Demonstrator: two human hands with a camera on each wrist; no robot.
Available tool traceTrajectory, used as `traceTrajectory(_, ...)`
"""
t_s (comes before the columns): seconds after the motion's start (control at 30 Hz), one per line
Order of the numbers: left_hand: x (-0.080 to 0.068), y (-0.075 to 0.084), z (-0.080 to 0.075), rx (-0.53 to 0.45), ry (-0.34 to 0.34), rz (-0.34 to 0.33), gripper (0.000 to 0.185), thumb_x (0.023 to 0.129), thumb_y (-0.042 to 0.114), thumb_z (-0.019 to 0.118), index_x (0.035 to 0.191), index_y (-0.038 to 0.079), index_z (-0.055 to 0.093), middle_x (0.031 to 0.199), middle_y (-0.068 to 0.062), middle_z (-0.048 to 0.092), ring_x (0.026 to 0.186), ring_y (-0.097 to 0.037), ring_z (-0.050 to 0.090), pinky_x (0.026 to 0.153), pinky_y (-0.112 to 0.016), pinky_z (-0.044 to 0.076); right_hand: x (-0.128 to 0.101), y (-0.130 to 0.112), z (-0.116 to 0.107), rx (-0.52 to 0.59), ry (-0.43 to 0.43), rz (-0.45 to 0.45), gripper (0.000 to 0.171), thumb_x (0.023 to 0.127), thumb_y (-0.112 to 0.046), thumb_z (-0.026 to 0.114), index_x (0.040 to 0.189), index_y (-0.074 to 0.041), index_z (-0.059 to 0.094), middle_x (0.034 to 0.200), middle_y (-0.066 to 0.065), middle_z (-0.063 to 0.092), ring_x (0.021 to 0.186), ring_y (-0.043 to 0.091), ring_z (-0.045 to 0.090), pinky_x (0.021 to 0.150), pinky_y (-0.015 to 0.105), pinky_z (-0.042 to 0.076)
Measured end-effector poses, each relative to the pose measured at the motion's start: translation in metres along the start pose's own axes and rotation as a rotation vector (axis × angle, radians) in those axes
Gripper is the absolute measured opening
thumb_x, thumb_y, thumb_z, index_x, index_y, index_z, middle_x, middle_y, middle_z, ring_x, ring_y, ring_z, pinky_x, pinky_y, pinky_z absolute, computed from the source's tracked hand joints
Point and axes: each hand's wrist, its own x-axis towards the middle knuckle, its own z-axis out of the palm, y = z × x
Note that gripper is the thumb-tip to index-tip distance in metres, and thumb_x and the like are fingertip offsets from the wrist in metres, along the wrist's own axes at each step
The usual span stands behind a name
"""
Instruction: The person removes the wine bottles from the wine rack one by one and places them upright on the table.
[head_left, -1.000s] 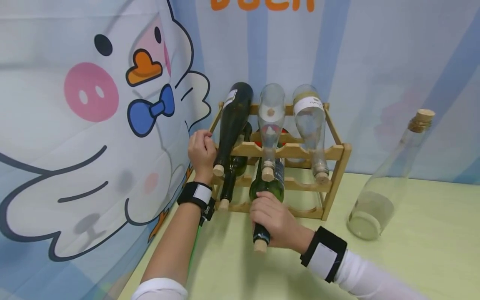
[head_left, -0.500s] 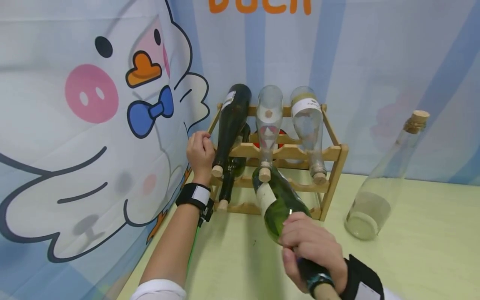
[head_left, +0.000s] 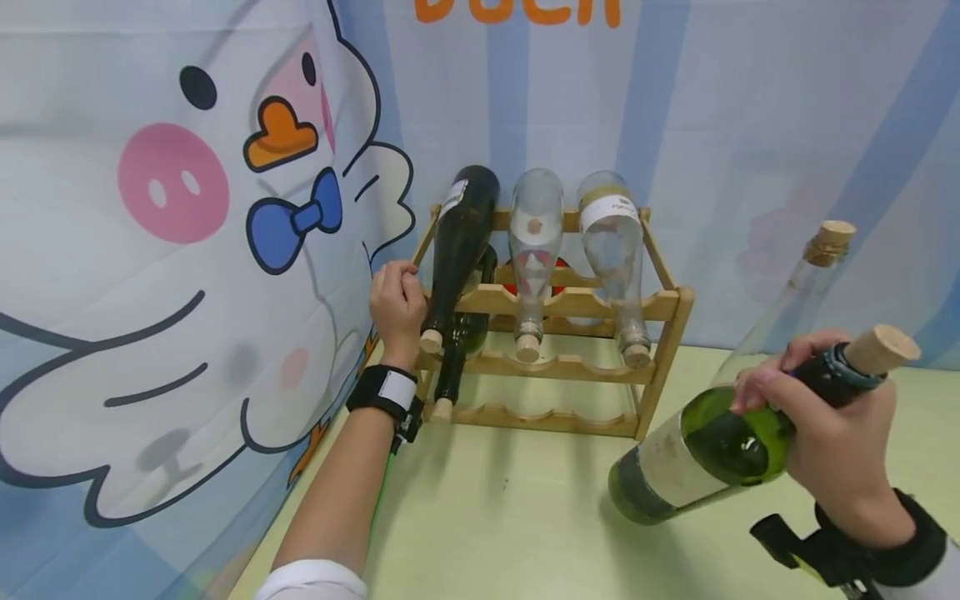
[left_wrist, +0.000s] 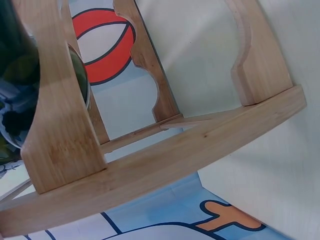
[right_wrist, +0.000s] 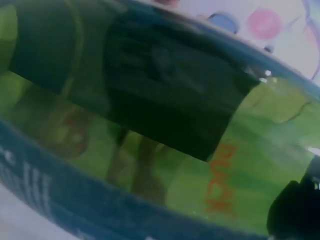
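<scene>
Green bottle [head_left: 678, 462] tilted, right grip [head_left: 843, 429] clamped round neck [head_left: 828, 375]; left grip [head_left: 397, 306] clasped on wooden rack [head_left: 573, 301].

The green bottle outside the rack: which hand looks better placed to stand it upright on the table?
The right hand, probably: it grips the green bottle near its corked end, tilted over the table, while the left hand holds the rack.

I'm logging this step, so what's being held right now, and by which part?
The right hand holds the green bottle by its neck, below the cork. The left hand grips the rack at its upper front left corner.
</scene>
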Motion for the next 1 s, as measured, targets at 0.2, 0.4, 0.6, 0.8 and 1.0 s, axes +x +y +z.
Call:
traceTrajectory(0.2,0.001,0.002,0.001,-0.007,-0.003,0.011,0.025,0.081,0.01,0.035,0.072,-0.003,0.054,0.066,-0.018,0.054,0.063,-0.031,0.05,0.058,-0.04,0.041,0.017,0.004,-0.037,-0.338,0.096,0.173,0.018,0.075,0.022,0.042,0.083,0.005,0.045,0.063,0.01,0.053,0.049,0.02,0.057,0.05,0.026,0.049)
traceTrajectory(0.4,-0.001,0.005,0.002,-0.013,-0.005,0.011,0.025,0.081,0.01,0.035,0.072,-0.003,0.055,0.067,-0.018,0.054,0.062,-0.031,0.05,0.058,-0.04,0.04,0.026,0.016,-0.065,-0.47,0.141,0.326,0.011,0.079,0.012,0.049,0.079,0.001,0.046,0.062,0.006,0.054,0.049,0.016,0.057,0.05,0.024,0.049)
traceTrajectory(0.6,-0.001,0.006,0.003,-0.017,-0.006,0.027,0.025,0.08,0.009,0.034,0.072,-0.004,0.055,0.066,-0.019,0.053,0.062,-0.032,0.05,0.058,-0.04,0.04,0.03,0.03,-0.078,-0.578,0.171,0.364,0.011,0.079,0.009,0.05,0.077,-0.001,0.046,0.06,0.003,0.054,0.048,0.014,0.056,0.048,0.024,0.048)
traceTrajectory(0.8,0.002,0.003,0.002,-0.029,0.014,0.032,0.025,0.08,0.008,0.035,0.072,-0.004,0.055,0.066,-0.019,0.052,0.063,-0.032,0.049,0.058,-0.041,0.04,0.034,0.039,-0.077,-0.72,0.181,0.335,0.008,0.079,0.004,0.053,0.078,-0.003,0.048,0.06,0.001,0.055,0.05,0.01,0.057,0.05,0.019,0.047)
traceTrajectory(1.0,0.001,0.0,0.0,-0.027,0.02,0.037,0.024,0.08,0.008,0.035,0.072,-0.004,0.054,0.066,-0.019,0.053,0.064,-0.032,0.05,0.058,-0.04,0.041,0.031,0.044,-0.077,-0.773,0.213,0.31,0.01,0.079,0.002,0.055,0.081,-0.006,0.049,0.061,-0.003,0.058,0.051,0.006,0.058,0.051,0.016,0.047)
